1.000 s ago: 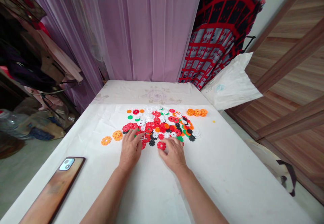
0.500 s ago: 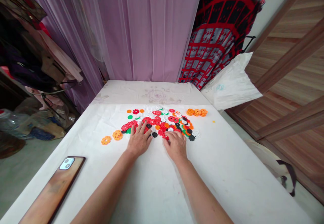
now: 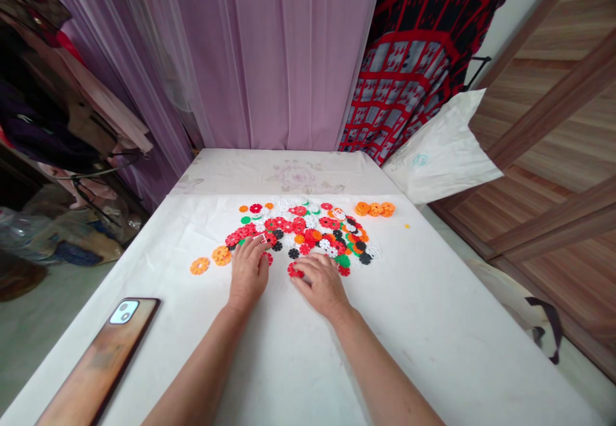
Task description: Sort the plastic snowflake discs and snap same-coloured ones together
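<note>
lying about level on the white tablecloth (image 3: 293,355), a red disc (image 3: 294,270) turns a flat face upward; being round, it shows no clear long axis. its rim is notched all round. it sits at the near edge of the colourful pile (image 3: 299,224), against the fingertips of the right hand (image 3: 322,281), whose grip i can't tell. the left hand (image 3: 248,271) curls over other pieces, its hold hidden too.

Single head view: you look from above the near edge of the table (image 3: 298,349), facing forward and down, table close, curtain (image 3: 283,54) beyond.
</note>
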Tool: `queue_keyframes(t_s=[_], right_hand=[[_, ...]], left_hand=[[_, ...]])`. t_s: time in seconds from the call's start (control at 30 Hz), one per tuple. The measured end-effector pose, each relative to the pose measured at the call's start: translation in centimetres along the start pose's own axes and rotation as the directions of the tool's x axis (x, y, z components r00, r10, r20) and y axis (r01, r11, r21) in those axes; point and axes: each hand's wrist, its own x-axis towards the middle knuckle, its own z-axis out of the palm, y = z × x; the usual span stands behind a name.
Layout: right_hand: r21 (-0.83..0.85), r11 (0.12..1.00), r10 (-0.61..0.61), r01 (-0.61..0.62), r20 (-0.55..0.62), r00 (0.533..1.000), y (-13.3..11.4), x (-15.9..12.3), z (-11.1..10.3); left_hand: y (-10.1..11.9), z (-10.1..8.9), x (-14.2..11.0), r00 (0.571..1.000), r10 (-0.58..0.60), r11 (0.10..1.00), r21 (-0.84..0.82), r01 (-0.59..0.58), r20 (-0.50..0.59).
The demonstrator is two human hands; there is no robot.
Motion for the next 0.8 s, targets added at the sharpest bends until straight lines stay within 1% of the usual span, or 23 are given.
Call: queue_keyframes(t_s=[0.13, 0.23, 0.3, 0.37, 0.4, 0.47, 0.53, 0.63, 0.73, 0.8], right_hand=[[0.007, 1.0, -0.016, 0.016, -0.015, 1.0, -0.1, 0.1, 0.2], [0.004, 1.0, -0.013, 0.013, -0.085, 0.996, 0.7, -0.2, 0.1], [-0.022, 0.999, 0.038, -0.043, -0.171, 0.985, 1.8, -0.4, 0.0], [-0.076, 0.986, 0.126, -0.15, -0.258, 0.958, 3.3, -0.8, -0.4], [-0.105, 0.972, 0.17, -0.208, -0.292, 0.941, 4.0, -1.0, -0.6], [-0.149, 0.948, 0.222, -0.283, -0.33, 0.918, 5.4, -1.4, -1.0], [-0.172, 0.932, 0.247, -0.319, -0.342, 0.907, 6.3, -1.8, -1.3], [-0.18, 0.916, 0.283, -0.359, -0.346, 0.894, 7.2, -2.0, -1.4], [-0.181, 0.898, 0.315, -0.402, -0.374, 0.872, 7.4, -2.0, -1.6], [-0.177, 0.9, 0.303, -0.398, -0.403, 0.863, 7.2, -1.9, -1.8]], left_hand=[[-0.8, 0.2, 0.5, 0.996, -0.045, 0.986, -0.163, 0.032, -0.076], [-1.0, 0.2, 0.6, 0.988, -0.111, 0.959, -0.272, 0.079, -0.107], [-1.0, 0.1, 0.5, 0.978, -0.183, 0.929, -0.342, 0.14, -0.099], [-0.8, -0.1, 0.5, 0.96, -0.266, 0.887, -0.411, 0.211, -0.082], [-0.7, -0.2, 0.6, 0.948, -0.308, 0.862, -0.445, 0.244, -0.076], [-0.6, -0.5, 0.8, 0.919, -0.387, 0.81, -0.502, 0.302, -0.071], [-0.6, -0.7, 1.1, 0.891, -0.446, 0.771, -0.539, 0.338, -0.079], [-0.7, -0.9, 1.4, 0.861, -0.5, 0.734, -0.572, 0.367, -0.09], [-0.8, -1.0, 1.6, 0.838, -0.539, 0.698, -0.603, 0.386, -0.086], [-0.8, -1.0, 1.6, 0.83, -0.552, 0.683, -0.614, 0.396, -0.079]])
